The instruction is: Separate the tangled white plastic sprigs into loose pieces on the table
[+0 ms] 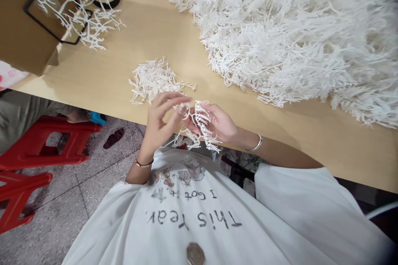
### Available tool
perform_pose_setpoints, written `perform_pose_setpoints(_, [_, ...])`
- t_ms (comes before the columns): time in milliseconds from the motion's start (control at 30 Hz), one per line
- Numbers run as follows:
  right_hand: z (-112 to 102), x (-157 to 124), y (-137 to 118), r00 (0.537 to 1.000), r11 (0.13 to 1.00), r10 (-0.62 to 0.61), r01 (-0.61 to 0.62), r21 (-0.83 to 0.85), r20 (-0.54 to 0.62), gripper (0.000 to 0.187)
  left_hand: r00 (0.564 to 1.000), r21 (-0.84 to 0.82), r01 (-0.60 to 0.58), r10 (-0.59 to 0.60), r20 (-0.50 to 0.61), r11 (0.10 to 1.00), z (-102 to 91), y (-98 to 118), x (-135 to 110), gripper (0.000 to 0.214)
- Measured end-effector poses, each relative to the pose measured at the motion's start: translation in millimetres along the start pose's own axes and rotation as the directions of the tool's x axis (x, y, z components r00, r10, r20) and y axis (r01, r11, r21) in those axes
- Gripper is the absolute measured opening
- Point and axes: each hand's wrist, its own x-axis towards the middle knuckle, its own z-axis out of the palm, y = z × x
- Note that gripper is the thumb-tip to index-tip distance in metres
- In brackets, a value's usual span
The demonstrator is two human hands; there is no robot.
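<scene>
A white branched plastic sprig (202,122) with many thin forked tips is in my right hand (222,123), its fingers closed around the stems. It hangs over the table's front edge, and more white tips dangle below it. My left hand (161,119) is bent in from the left, thumb and forefinger nearly together at the sprig's left side. Whatever is between those fingertips is too small to make out. Just beyond my left hand lies a small heap of short white plastic bits (155,78).
A large mound of white sprigs (292,33) covers the table's (168,29) right back. Left stand a cardboard box (21,20) and a bare-stemmed white branch (90,20). Red stools (59,140), a dark slipper (113,138) and another person's leg (25,120) are at lower left.
</scene>
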Motion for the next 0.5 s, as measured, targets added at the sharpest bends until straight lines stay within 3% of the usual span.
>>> perform_pose_setpoints(67, [3.1,-0.2,1.5,1.000,1.000,-0.008,0.008,0.001,0.004,0.038,0.986,-0.149,0.025,0.000,0.167,0.989,0.9,6.8,-2.4,0.020])
perform_pose_setpoints(167, [9.6,-2.3,0.4,1.000,1.000,-0.001,0.001,-0.004,0.022,0.039,0.975,-0.262,0.114,-0.056,0.217,0.958,1.7,10.0,-4.2,0.021])
perform_pose_setpoints(333, [17.8,-9.4,-1.6,0.980,0.998,0.067,-0.067,-0.004,0.189,0.047,0.974,-0.453,0.226,-0.188,0.128,0.863,-3.8,21.9,-16.4,0.007])
perform_pose_setpoints(433, [18.5,-10.7,6.1,0.928,0.958,0.211,-0.259,0.125,0.308,0.059,0.984,-0.542,0.153,-0.176,0.009,0.826,-13.4,34.5,-34.7,0.009])
perform_pose_setpoints(500, [17.0,-8.6,15.5,0.897,0.904,0.289,-0.371,0.214,0.335,0.062,0.993,-0.601,0.093,-0.117,0.000,0.793,-19.1,39.5,-47.6,0.005])
